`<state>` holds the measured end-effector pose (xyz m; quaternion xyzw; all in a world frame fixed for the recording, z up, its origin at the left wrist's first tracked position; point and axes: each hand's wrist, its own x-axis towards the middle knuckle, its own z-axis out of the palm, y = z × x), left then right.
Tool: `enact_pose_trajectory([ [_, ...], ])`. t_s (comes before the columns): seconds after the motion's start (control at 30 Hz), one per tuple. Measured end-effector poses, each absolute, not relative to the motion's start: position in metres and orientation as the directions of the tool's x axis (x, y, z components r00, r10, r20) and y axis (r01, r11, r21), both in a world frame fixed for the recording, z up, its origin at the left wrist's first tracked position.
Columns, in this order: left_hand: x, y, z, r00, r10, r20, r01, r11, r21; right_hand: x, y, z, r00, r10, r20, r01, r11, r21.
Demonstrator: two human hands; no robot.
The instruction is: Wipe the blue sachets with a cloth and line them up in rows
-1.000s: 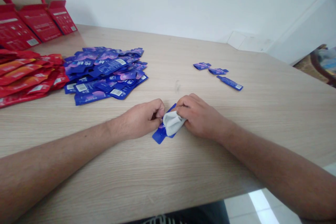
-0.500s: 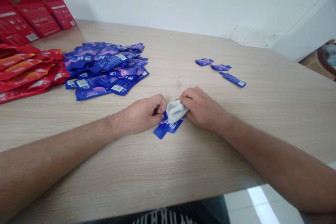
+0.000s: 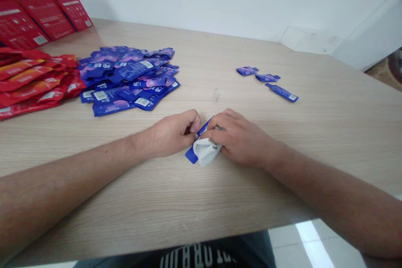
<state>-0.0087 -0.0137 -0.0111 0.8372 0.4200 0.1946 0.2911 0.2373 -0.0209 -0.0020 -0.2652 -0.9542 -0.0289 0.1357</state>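
Observation:
A blue packet point(image 3: 191, 155) lies flat on the table in front of me, mostly covered by a cloth and my fingers. My left hand point(image 3: 179, 132) is closed at the packet's left edge, with thumb and curled fingers pinching it there. In my right hand point(image 3: 240, 136) is a bunched whitish cloth point(image 3: 205, 151), pressed down on the packet's face. The cloth hangs out below my right fingers toward me. Printing on the packet is largely hidden now.
Left of my hands lies a pile of blue packets point(image 3: 125, 79), beside a pile of red packets point(image 3: 34, 81). Red cartons point(image 3: 47, 19) stand at the back left against the wall. Three blue packets, one of them point(image 3: 282, 92) nearest me, lie at the right.
My right hand has slid the cloth down the packet toward me and slightly left, baring its upper edge. My left hand stays at the packet's edge. The view has shifted slightly.

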Motion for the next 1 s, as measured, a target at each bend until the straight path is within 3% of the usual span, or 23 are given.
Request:
enact_pose_trajectory([
  [0.17,-0.0088,-0.0135,-0.0122,0.568,0.820,0.075,0.588,-0.468,0.660,0.2370,-0.0196,-0.0019,-0.757,0.573,0.315,0.598,0.801,-0.019],
  [0.33,-0.0091,-0.0129,-0.0130,0.575,0.813,0.093,0.588,-0.490,0.643,0.2356,-0.0215,-0.0018,-0.822,0.499,0.273,0.517,0.856,-0.007],
  [0.47,-0.0088,-0.0129,-0.0124,0.573,0.814,0.091,0.586,-0.485,0.649,0.2365,-0.0200,-0.0021,-0.757,0.570,0.320,0.595,0.803,-0.022],
  [0.63,-0.0083,-0.0127,-0.0119,0.576,0.812,0.095,0.587,-0.491,0.644,0.2358,-0.0207,-0.0021,-0.837,0.476,0.271,0.491,0.871,-0.015],
  [0.77,-0.0083,-0.0127,-0.0127,0.573,0.815,0.083,0.580,-0.475,0.661,0.2380,-0.0176,-0.0028,-0.765,0.561,0.316,0.583,0.812,-0.028],
  [0.93,-0.0086,-0.0134,-0.0115,0.574,0.815,0.083,0.593,-0.483,0.644,0.2382,-0.0196,-0.0019,-0.845,0.454,0.283,0.471,0.882,-0.010],
  [1.0,-0.0085,-0.0134,-0.0109,0.569,0.818,0.085,0.596,-0.481,0.643,0.2386,-0.0185,-0.0017,-0.823,0.488,0.289,0.505,0.863,-0.019],
])
